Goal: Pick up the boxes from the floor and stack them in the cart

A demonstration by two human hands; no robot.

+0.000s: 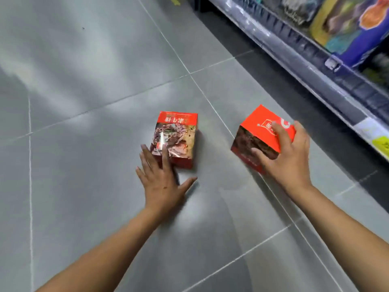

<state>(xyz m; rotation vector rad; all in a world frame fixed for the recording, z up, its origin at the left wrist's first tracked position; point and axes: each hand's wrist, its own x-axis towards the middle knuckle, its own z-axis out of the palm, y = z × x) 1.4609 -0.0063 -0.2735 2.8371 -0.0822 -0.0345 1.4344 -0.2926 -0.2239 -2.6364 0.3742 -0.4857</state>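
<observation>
Two red boxes with a food picture are in view. One red box (pixel 176 135) lies flat on the grey tiled floor, picture side up. My left hand (pixel 162 178) hovers over its near end with fingers spread and straight, fingertips over the box's near-left corner. The second red box (pixel 261 135) is tilted, with one corner up. My right hand (pixel 288 152) grips it, fingers over its red top face and thumb on the pictured side. No cart is in view.
A store shelf (pixel 315 66) with a metal front rail runs along the right, holding colourful packages (pixel 357 28). Yellow price tags (pixel 379 142) hang on its edge near my right hand. Grey floor tiles (pixel 84 81) stretch to the left and ahead.
</observation>
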